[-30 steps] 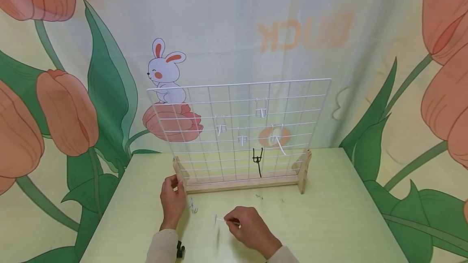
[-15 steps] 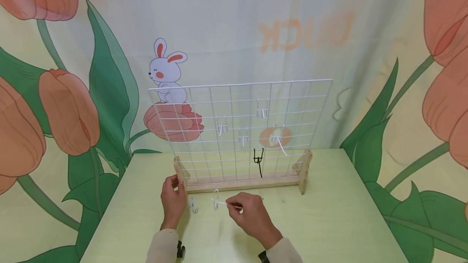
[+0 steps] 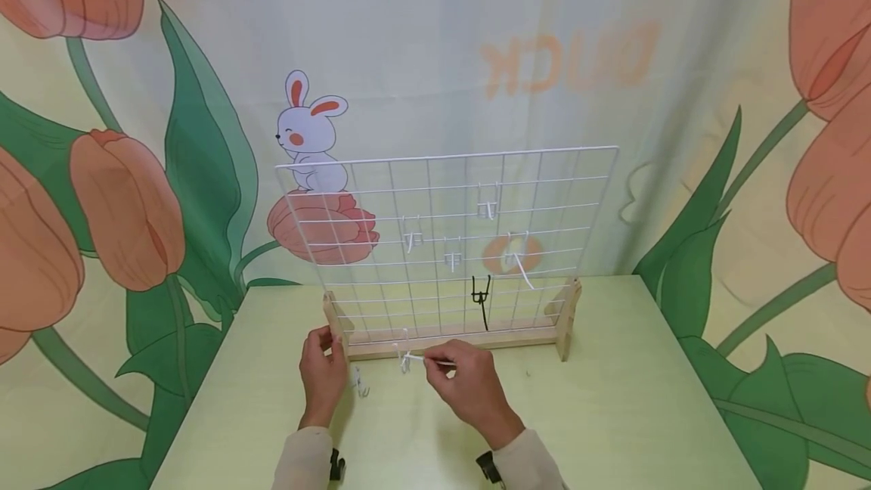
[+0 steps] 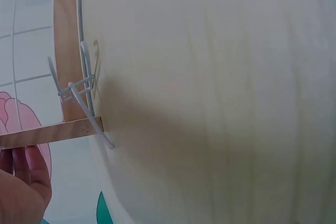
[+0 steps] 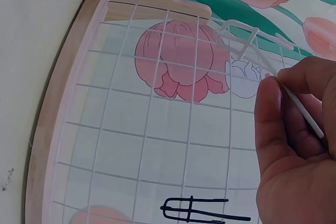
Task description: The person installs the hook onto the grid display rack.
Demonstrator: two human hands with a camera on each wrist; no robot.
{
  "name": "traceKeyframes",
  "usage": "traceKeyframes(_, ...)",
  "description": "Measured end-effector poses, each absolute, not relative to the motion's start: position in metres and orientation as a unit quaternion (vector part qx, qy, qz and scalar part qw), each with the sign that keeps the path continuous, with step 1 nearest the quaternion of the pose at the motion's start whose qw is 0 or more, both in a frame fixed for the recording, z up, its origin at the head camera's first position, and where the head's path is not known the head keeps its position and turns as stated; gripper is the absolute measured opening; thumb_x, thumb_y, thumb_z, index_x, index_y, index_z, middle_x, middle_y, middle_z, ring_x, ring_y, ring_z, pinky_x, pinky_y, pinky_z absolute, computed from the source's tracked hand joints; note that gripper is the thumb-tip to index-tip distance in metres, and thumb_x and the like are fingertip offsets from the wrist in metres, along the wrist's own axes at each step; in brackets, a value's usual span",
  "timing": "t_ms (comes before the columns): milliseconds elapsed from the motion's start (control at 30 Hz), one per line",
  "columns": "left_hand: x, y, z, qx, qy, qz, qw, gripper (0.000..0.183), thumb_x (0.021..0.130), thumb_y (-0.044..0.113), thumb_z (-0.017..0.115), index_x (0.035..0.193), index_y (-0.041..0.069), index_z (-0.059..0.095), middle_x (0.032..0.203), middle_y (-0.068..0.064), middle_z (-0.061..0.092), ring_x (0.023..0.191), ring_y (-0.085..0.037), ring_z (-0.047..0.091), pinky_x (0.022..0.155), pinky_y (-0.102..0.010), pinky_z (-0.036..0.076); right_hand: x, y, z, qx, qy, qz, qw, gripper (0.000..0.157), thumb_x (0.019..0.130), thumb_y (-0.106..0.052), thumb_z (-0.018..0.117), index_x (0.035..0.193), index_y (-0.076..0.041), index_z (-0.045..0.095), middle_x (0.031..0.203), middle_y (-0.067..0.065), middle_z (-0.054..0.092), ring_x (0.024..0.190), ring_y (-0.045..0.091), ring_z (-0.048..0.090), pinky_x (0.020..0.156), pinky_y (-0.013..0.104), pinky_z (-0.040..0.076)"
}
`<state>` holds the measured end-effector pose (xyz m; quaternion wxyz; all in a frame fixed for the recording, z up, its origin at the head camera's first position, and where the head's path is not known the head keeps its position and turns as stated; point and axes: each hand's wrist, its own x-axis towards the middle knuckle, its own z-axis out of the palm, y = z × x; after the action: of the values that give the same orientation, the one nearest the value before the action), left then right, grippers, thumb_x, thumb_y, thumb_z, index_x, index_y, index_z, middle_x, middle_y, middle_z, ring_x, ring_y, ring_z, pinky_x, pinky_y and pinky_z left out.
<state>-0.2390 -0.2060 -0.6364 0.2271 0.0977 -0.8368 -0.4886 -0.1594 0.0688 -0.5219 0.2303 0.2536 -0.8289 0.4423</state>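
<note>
My right hand pinches a white wire display hook by its long prong. The hook's frame points left, in front of the lower left part of the white grid panel; in the right wrist view the hook appears over the mesh. My left hand holds the left end piece of the panel's wooden stand, and its fingers lie against the wood in the left wrist view. Another white hook lies on the table beside that hand.
Several white hooks hang on the grid. A black hook hangs lower, near the middle. Tiny marks or bits are on the table in front of the stand. A printed curtain stands behind.
My right hand has moved up and forward with the white hook, from above the table to the grid's lower edge. The left hand has stayed at the stand.
</note>
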Motion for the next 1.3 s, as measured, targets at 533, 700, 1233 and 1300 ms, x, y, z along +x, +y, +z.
traceKeyframes(533,-0.239,-0.206,-0.637,0.092,-0.839,-0.478,0.244,0.025,0.107,0.011,0.06,0.129,0.001,0.058,0.121,-0.019,0.065,0.114,-0.035,0.069,0.091,-0.053,0.062,-0.175,0.056,-0.498,0.257,-0.785,0.477,0.3,0.01,0.091,-0.005,0.081,0.101,-0.005,0.081,0.094,0.004,0.08,0.079,0.009,0.078,0.072,0.015,0.061)
traceKeyframes(700,-0.239,-0.205,-0.638,0.092,-0.839,-0.478,0.245,0.025,0.107,0.011,0.06,0.129,0.001,0.058,0.121,-0.018,0.065,0.114,-0.035,0.069,0.091,-0.053,0.062,-0.179,0.051,-0.493,0.261,-0.768,0.484,0.328,0.012,0.089,-0.001,0.081,0.101,-0.006,0.081,0.093,0.005,0.08,0.077,0.01,0.078,0.071,0.018,0.062)
traceKeyframes(1233,-0.239,-0.207,-0.638,0.092,-0.838,-0.485,0.231,0.026,0.107,0.013,0.059,0.131,0.002,0.057,0.123,-0.018,0.064,0.116,-0.034,0.068,0.092,-0.052,0.061,-0.191,0.028,-0.47,0.246,-0.739,0.491,0.39,0.01,0.089,-0.001,0.08,0.099,-0.004,0.081,0.092,0.006,0.08,0.075,0.012,0.077,0.072,0.02,0.063)
traceKeyframes(1300,-0.239,-0.207,-0.638,0.094,-0.838,-0.486,0.23,0.026,0.108,0.012,0.059,0.132,0.002,0.057,0.123,-0.018,0.064,0.117,-0.034,0.068,0.092,-0.052,0.061,-0.193,0.025,-0.469,0.244,-0.736,0.491,0.397,0.01,0.089,-0.002,0.08,0.099,-0.003,0.081,0.092,0.006,0.08,0.075,0.013,0.077,0.072,0.021,0.063)
